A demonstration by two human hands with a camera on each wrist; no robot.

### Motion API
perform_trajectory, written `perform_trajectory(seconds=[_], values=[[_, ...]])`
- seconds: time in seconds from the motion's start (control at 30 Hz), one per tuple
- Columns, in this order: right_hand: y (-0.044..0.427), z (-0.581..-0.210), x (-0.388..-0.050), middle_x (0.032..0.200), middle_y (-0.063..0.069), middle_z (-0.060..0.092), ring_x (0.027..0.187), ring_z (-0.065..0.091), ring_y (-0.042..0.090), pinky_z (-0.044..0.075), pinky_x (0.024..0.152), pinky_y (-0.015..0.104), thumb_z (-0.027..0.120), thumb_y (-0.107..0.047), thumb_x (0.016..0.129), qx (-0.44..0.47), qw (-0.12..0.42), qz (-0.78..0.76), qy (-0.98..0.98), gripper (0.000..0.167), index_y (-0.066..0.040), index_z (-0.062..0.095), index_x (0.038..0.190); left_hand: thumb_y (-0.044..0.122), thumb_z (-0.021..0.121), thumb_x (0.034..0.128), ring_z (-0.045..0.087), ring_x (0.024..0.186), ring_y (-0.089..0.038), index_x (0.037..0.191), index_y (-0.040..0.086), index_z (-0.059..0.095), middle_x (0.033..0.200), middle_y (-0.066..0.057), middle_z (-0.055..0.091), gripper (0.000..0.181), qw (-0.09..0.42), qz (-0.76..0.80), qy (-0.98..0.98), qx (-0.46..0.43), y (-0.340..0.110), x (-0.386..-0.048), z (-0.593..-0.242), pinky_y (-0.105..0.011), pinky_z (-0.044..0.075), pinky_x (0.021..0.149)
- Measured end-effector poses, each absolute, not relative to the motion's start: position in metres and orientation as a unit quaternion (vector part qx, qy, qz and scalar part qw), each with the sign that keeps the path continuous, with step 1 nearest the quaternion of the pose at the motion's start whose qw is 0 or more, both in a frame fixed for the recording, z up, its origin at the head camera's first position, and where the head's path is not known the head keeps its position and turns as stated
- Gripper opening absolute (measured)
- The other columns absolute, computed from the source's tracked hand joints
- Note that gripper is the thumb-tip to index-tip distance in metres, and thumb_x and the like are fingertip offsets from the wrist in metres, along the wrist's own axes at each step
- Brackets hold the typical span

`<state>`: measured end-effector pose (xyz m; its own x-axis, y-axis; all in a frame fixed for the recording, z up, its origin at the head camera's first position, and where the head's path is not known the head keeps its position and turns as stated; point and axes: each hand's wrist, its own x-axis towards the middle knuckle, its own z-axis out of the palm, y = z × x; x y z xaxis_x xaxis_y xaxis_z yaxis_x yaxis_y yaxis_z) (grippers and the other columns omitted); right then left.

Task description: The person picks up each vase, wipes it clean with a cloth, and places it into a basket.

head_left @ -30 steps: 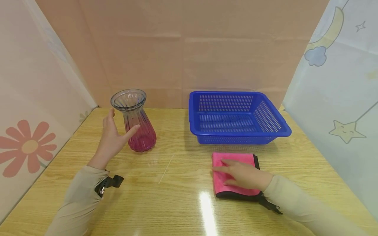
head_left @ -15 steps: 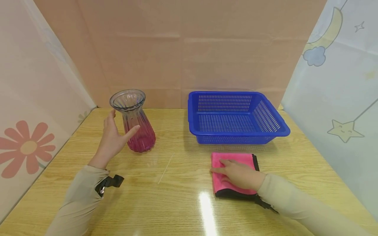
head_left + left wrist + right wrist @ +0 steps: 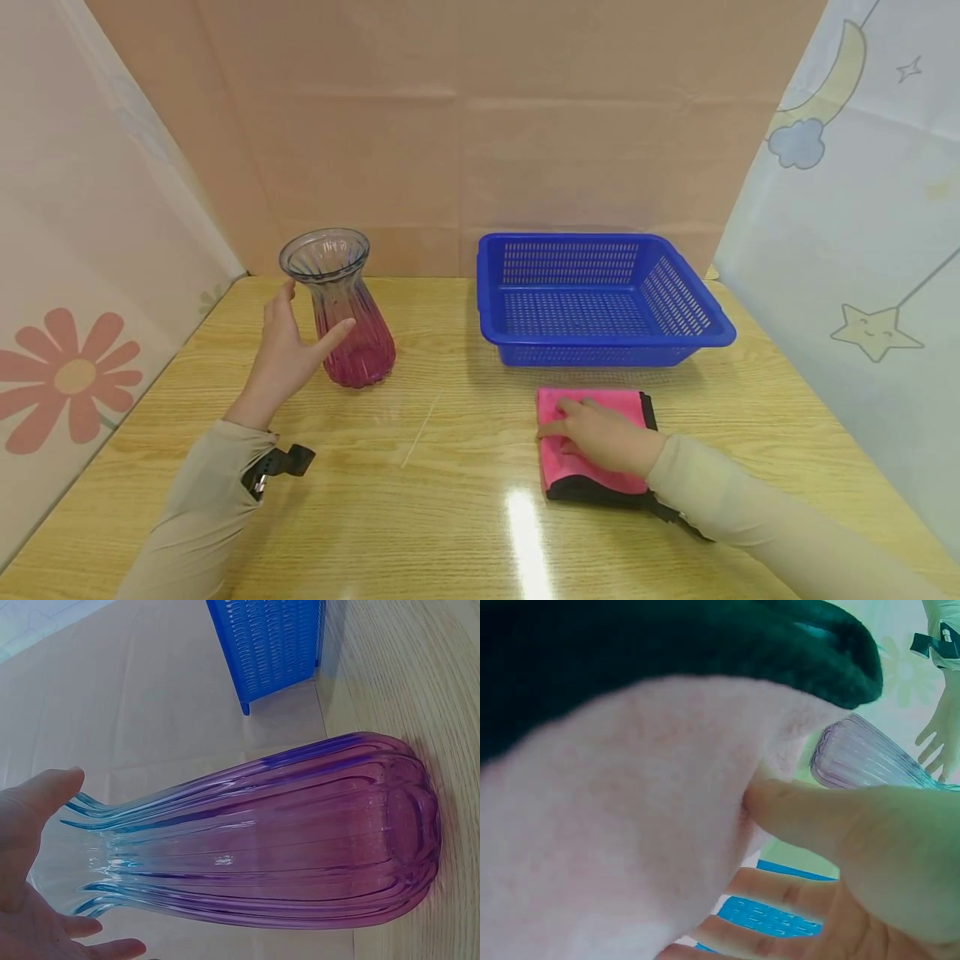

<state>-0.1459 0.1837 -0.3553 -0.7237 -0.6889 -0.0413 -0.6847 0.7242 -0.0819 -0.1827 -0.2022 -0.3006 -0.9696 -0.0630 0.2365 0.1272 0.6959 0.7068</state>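
Observation:
In the head view, a ribbed glass vase [image 3: 356,333], clear above and pink below, stands upright at the left. Beside it my left hand [image 3: 281,354] is spread, thumb in front and fingers to its left; whether skin meets glass I cannot tell. The left wrist view shows the thumb near the vase's [image 3: 285,840] neck. My right hand [image 3: 607,433] lies on a folded pink cloth [image 3: 558,475] with black edging, its fingers bent and gathering the fabric. Seen from the right wrist, the thumb presses into the cloth [image 3: 630,802], and the other fingertips are hidden by it.
A blue plastic basket [image 3: 607,342] with slotted walls stands behind the cloth. Wooden tabletop [image 3: 450,500] lies between the two hands. A peach backdrop [image 3: 450,150] closes off the back, with printed sheets on both sides.
My right hand has shifted slightly left and its fingers have drawn together on the cloth, whose front edge now bulges upward. The left hand and vase have not visibly moved.

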Motion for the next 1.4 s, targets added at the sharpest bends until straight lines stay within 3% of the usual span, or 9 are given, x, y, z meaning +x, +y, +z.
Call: perform_trajectory(seconds=[0.3, 0.63, 0.9, 1.07, 1.4], values=[[0.186, -0.357, -0.147, 0.087, -0.001, 0.055, 0.072, 0.054, 0.011, 0.046, 0.062, 0.023, 0.067, -0.023, 0.082, -0.370, 0.015, -0.039, 0.928, 0.016, -0.020, 0.070, 0.098, 0.050, 0.059, 0.0864, 0.016, 0.139, -0.047, 0.149, 0.002, -0.002, 0.152, -0.028, 0.009, 0.099, 0.123, -0.387, -0.914, -0.020, -0.203, -0.184, -0.303, -0.069, 0.022, 0.107], [0.197, -0.361, -0.147, 0.097, 0.004, 0.064, 0.084, 0.064, 0.016, 0.056, 0.074, 0.032, 0.066, -0.015, 0.084, -0.390, -0.024, -0.055, 0.919, 0.010, -0.017, 0.066, 0.094, 0.049, 0.059, 0.0872, 0.020, 0.138, -0.046, 0.149, 0.002, -0.001, 0.152, -0.028, 0.014, 0.097, 0.122, -0.396, -0.910, -0.028, -0.203, -0.186, -0.304, -0.067, 0.025, 0.107], [0.203, -0.359, -0.145, 0.104, 0.008, 0.065, 0.089, 0.066, 0.019, 0.056, 0.077, 0.035, 0.065, -0.009, 0.084, -0.380, -0.064, -0.075, 0.920, 0.020, -0.008, 0.067, 0.104, 0.045, 0.059, 0.0882, 0.028, 0.134, -0.048, 0.150, 0.005, 0.003, 0.148, -0.028, 0.024, 0.093, 0.134, -0.408, -0.902, -0.036, -0.204, -0.188, -0.305, -0.065, 0.029, 0.106], [0.204, -0.357, -0.146, 0.099, 0.004, 0.064, 0.086, 0.065, 0.016, 0.056, 0.075, 0.032, 0.065, -0.008, 0.085, -0.380, -0.079, -0.085, 0.918, 0.017, -0.008, 0.068, 0.102, 0.042, 0.061, 0.0879, 0.038, 0.129, -0.047, 0.149, 0.005, 0.007, 0.144, -0.027, 0.033, 0.090, 0.143, -0.420, -0.896, -0.038, -0.203, -0.189, -0.306, -0.062, 0.034, 0.104], [0.204, -0.351, -0.145, 0.107, 0.009, 0.066, 0.096, 0.066, 0.021, 0.056, 0.083, 0.035, 0.065, -0.005, 0.084, -0.383, -0.102, -0.098, 0.913, 0.026, -0.003, 0.066, 0.110, 0.041, 0.063, 0.0868, 0.045, 0.124, -0.047, 0.148, 0.005, 0.013, 0.141, -0.027, 0.037, 0.087, 0.148, -0.420, -0.895, -0.045, -0.202, -0.194, -0.309, -0.060, 0.039, 0.101]])
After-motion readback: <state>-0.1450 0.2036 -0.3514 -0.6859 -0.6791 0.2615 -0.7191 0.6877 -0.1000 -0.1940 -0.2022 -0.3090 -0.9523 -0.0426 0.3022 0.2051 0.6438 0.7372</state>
